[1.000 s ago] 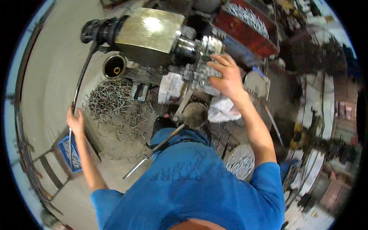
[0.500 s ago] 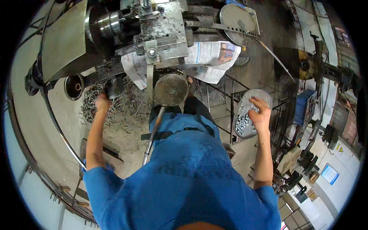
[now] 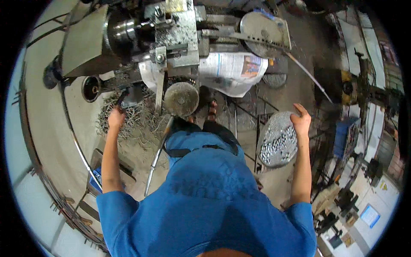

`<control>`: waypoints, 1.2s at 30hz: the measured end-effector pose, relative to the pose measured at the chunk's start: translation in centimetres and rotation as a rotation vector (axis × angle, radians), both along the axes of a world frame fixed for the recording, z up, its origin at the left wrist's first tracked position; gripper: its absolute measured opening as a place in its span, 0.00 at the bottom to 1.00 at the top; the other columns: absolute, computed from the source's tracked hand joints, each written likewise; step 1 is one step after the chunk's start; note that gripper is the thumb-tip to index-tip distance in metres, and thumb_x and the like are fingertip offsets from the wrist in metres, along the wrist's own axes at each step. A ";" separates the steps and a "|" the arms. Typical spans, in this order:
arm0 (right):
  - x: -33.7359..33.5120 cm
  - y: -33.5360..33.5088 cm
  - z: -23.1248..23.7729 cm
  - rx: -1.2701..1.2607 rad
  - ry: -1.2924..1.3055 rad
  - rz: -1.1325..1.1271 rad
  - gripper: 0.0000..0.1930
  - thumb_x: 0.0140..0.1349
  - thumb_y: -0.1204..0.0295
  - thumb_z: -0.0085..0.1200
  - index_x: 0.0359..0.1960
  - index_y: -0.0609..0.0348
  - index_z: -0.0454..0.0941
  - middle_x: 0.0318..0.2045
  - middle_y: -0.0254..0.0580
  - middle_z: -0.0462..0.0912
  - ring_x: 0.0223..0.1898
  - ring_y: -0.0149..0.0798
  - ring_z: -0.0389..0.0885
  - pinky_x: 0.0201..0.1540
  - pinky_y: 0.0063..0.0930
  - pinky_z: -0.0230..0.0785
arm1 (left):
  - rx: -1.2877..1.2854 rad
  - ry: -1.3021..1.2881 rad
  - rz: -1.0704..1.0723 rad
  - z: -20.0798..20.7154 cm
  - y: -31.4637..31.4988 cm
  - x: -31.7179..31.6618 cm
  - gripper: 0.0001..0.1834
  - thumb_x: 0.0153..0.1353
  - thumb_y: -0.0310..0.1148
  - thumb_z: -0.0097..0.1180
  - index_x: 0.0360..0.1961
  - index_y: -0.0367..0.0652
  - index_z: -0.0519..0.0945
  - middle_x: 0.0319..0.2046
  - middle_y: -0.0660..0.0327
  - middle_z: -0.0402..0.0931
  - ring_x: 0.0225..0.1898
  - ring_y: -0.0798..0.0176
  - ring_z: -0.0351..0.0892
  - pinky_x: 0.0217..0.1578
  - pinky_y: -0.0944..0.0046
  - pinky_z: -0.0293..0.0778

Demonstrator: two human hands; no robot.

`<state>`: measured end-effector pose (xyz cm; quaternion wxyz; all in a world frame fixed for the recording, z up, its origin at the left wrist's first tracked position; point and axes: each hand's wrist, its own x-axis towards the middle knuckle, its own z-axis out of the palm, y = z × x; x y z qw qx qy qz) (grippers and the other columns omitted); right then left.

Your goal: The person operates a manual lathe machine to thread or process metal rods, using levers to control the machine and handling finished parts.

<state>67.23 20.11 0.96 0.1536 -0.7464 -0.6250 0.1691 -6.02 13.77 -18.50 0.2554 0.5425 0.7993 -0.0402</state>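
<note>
Left hand (image 3: 116, 116) reaches forward, fingers curled; right hand (image 3: 301, 118) raised, fingers loose.

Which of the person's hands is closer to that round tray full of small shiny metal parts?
The right. The right hand is at the upper rim of the tray of metal parts, while the left hand is far across, by the machine.

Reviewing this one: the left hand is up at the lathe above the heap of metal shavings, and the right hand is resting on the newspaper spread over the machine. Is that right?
Not quite. The left hand is indeed at the lathe above the metal shavings, but the right hand is not on the newspaper. The head view shows it out to the side, at the upper rim of the round tray of small metal parts.
</note>
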 end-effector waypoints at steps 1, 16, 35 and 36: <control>1.3 1.0 -0.8 0.037 -0.068 -0.003 0.25 0.36 0.72 0.51 0.43 0.62 0.76 0.47 0.53 0.75 0.51 0.48 0.72 0.54 0.31 0.61 | 0.044 -0.031 -0.032 1.6 -0.2 2.0 0.20 0.51 0.39 0.54 0.43 0.40 0.74 0.29 0.49 0.76 0.34 0.47 0.76 0.34 0.53 0.71; 18.5 14.4 -6.0 -0.351 -0.642 -0.152 0.34 0.45 0.67 0.55 0.59 0.48 0.60 0.58 0.36 0.64 0.60 0.40 0.59 0.60 0.46 0.51 | 0.116 -0.449 0.199 19.9 -10.6 22.6 0.24 0.54 0.43 0.56 0.47 0.38 0.73 0.36 0.51 0.77 0.36 0.56 0.78 0.37 0.59 0.72; -1.0 -7.4 -7.7 -0.182 -0.011 -0.313 0.16 0.38 0.61 0.50 0.26 0.61 0.74 0.24 0.58 0.77 0.29 0.60 0.75 0.32 0.49 0.66 | -0.149 -0.225 0.376 9.9 -15.6 18.6 0.10 0.45 0.33 0.54 0.31 0.51 0.82 0.26 0.56 0.79 0.30 0.55 0.79 0.33 0.58 0.73; -1.4 -7.4 -7.7 -0.183 -0.009 -0.326 0.17 0.38 0.60 0.49 0.27 0.60 0.74 0.25 0.58 0.77 0.29 0.60 0.76 0.32 0.49 0.66 | -0.139 -0.241 0.383 10.2 -15.6 18.9 0.10 0.45 0.33 0.54 0.30 0.51 0.82 0.25 0.57 0.79 0.30 0.55 0.79 0.33 0.58 0.73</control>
